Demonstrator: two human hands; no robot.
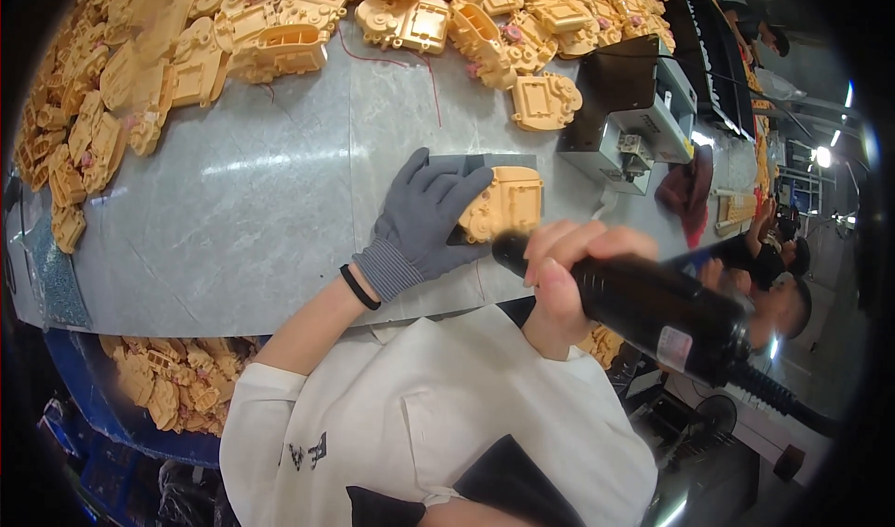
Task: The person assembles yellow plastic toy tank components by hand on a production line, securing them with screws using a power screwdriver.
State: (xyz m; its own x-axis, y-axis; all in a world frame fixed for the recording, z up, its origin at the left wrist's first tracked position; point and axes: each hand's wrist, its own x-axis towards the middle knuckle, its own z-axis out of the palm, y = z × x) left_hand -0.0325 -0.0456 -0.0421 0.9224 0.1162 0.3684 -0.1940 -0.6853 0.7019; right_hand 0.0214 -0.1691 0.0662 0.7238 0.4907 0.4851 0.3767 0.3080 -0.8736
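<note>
In a grey knitted glove, my left hand (421, 212) is closed on a yellow-orange plastic housing (516, 201), its fingertips along the left edge. The housing lies over a dark flat block (477, 161) on the table, mostly hidden by the hand and the part. My bare right hand (571, 270) is wrapped round a black electric screwdriver (648, 305) with a cable at its rear. The tool's front end is close to the housing's lower right corner; its tip is hidden, so I cannot tell if they touch.
Many similar housings (280, 51) are heaped along the far and left sides of the grey table (233, 219). A black-and-grey metal box (643, 107) stands to the right, beside a dark red cloth (690, 196). A blue bin (84, 378) holds more housings. Other people (778, 303) are at right.
</note>
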